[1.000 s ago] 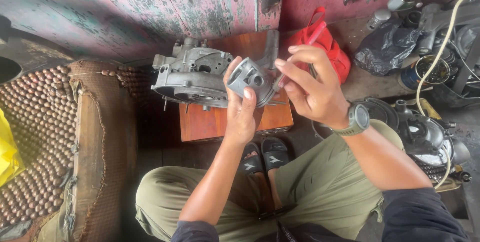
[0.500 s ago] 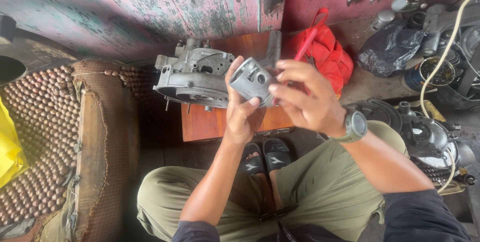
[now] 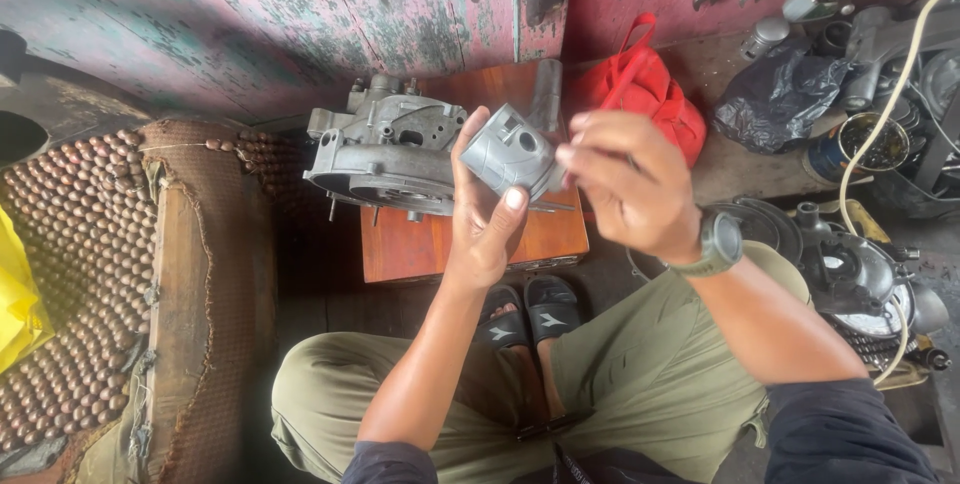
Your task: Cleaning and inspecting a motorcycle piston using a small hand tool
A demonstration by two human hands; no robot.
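peeling pink boards back a low wooden stool (image 3: 440, 244) bearing a grey engine casing (image 3: 385, 149). left hand (image 3: 485, 219) grips a small grey metal cylinder part (image 3: 510, 154), fingers curled around it, thumb pressed on its near side. right hand (image 3: 625, 184) sits just beside it, fingertips pinched together at its edge.

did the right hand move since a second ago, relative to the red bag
Yes. The right hand sat lower before, below the red bag, with its fingers spread; now it is higher, overlapping the bag's lower edge, fingertips pinched beside the grey piston.
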